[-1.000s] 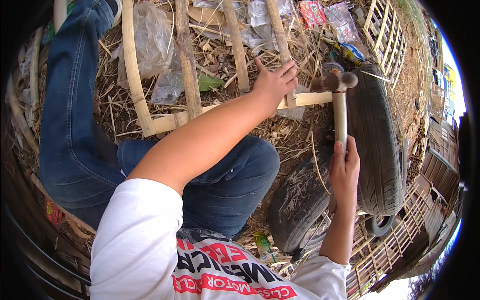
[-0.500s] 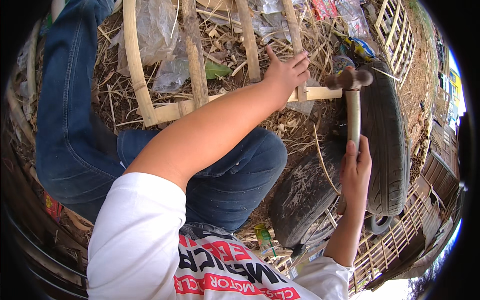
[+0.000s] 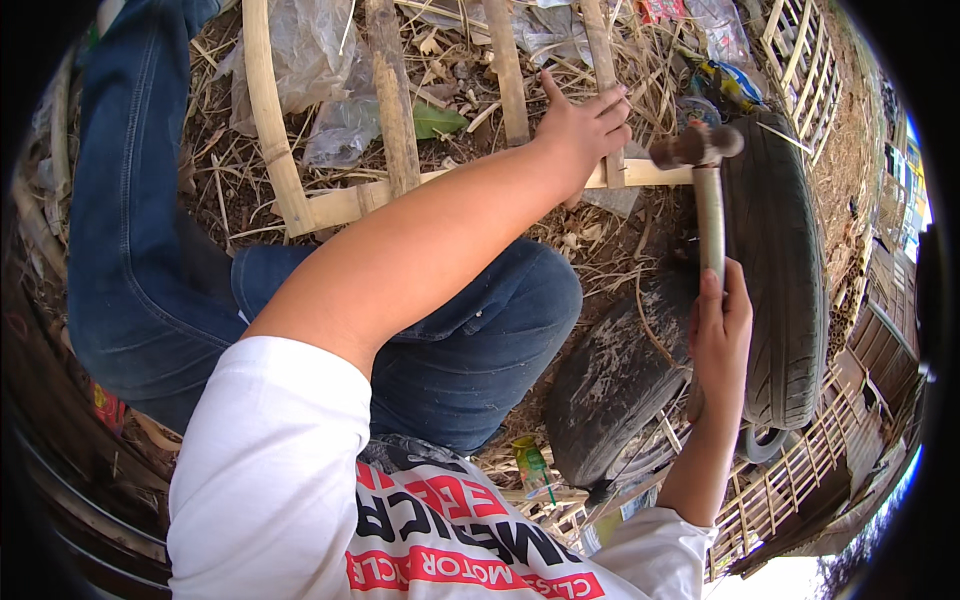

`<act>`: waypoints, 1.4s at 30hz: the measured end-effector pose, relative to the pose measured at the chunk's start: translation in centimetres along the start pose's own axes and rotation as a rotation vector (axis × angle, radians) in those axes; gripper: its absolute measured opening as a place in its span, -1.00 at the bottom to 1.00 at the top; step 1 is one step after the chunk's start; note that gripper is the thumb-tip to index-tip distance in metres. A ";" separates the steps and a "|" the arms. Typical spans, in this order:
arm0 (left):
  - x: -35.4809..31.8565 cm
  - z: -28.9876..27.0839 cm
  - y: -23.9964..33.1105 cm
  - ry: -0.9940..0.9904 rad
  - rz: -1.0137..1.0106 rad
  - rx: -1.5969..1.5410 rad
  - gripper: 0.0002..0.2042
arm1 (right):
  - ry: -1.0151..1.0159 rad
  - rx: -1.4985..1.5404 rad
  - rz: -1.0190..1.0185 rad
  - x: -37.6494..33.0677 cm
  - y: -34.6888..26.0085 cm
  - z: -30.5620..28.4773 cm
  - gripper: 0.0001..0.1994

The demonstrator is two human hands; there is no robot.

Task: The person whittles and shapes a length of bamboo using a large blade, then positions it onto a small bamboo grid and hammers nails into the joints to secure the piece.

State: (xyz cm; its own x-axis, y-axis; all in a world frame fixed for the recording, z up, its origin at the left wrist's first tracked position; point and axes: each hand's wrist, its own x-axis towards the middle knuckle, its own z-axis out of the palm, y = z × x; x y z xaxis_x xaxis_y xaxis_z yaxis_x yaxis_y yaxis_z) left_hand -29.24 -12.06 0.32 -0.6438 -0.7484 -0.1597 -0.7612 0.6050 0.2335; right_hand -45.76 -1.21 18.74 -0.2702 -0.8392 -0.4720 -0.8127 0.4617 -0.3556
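My left hand [image 3: 585,130] lies at the corner where an upright bamboo slat [image 3: 597,42] meets the bamboo crosspiece [image 3: 650,173] of a slatted frame. Its fingers bend over the slat, one digit stands apart, and a fingertip shows below the crosspiece. In my right hand [image 3: 722,325] is a hammer [image 3: 709,215], gripped low on its pale handle. The rusty head is up, just right of the left hand and over the crosspiece's end. Whether the head touches the bamboo, I cannot tell.
Two worn tyres [image 3: 775,290] [image 3: 620,375] lie at the right, close to my right arm. My bent knee [image 3: 530,310] is below the frame. Clear plastic sheets [image 3: 305,60], dry straw and a green leaf [image 3: 437,120] lie under the slats. Bamboo lattice [image 3: 800,60] stands at the far right.
The view has shifted slightly. The hammer stays raised beside the crosspiece's end, and my left hand keeps its place on the slat.
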 end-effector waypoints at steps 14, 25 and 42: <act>-0.3 0.1 1.1 -0.019 0.021 -0.016 0.05 | 0.069 -0.217 -0.282 -0.1 2.6 3.1 -0.74; -0.3 -0.1 1.1 -0.029 0.047 -0.010 0.12 | 0.124 -0.030 -0.077 -1.7 -0.4 0.5 -0.71; -0.3 0.6 0.7 0.021 0.110 -0.045 0.19 | 0.192 -0.172 -0.098 -1.7 1.2 2.0 -0.71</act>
State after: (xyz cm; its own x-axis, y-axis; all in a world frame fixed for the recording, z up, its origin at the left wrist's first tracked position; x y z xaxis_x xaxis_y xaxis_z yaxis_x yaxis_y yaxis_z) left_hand -29.61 -11.30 -0.02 -0.7211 -0.6840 -0.1102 -0.6814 0.6712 0.2918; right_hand -45.27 1.32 17.45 -0.2654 -0.9241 -0.2751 -0.9110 0.3338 -0.2423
